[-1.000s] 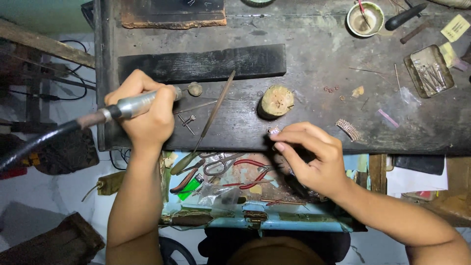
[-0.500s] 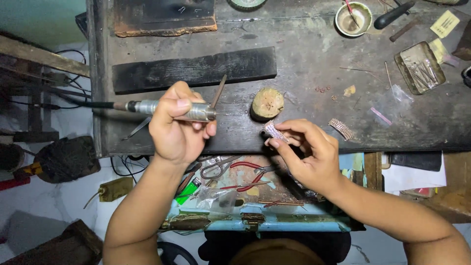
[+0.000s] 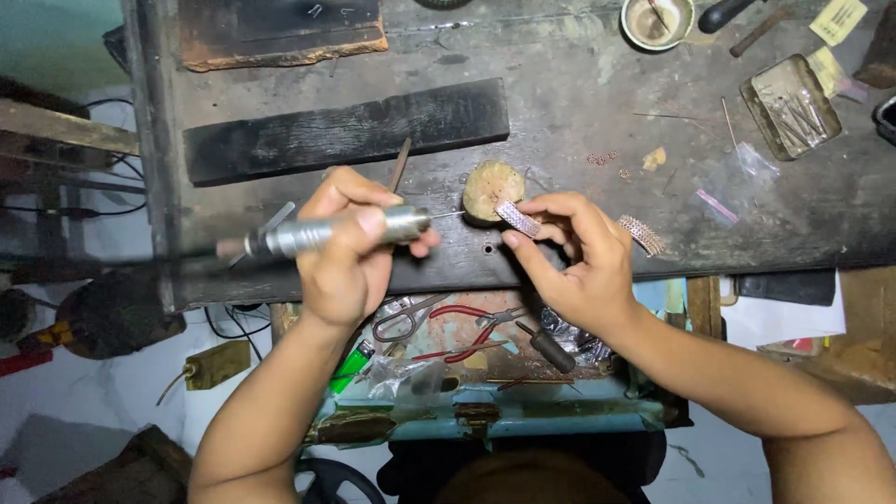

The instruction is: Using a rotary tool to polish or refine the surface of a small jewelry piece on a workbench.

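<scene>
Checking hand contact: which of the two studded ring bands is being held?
The band pinched in the right hand, beside the round wooden peg; the other band lies untouched on the bench.

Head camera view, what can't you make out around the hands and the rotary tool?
- Rotary tool: its middle is covered by the left hand, and the bit at its tip is too thin to tell its shape.
- Small studded band: its far end is hidden behind the right hand fingers.
- Metal tin at top right: its contents are too small to identify.
- Tray below the bench: partly hidden by both forearms.
</scene>
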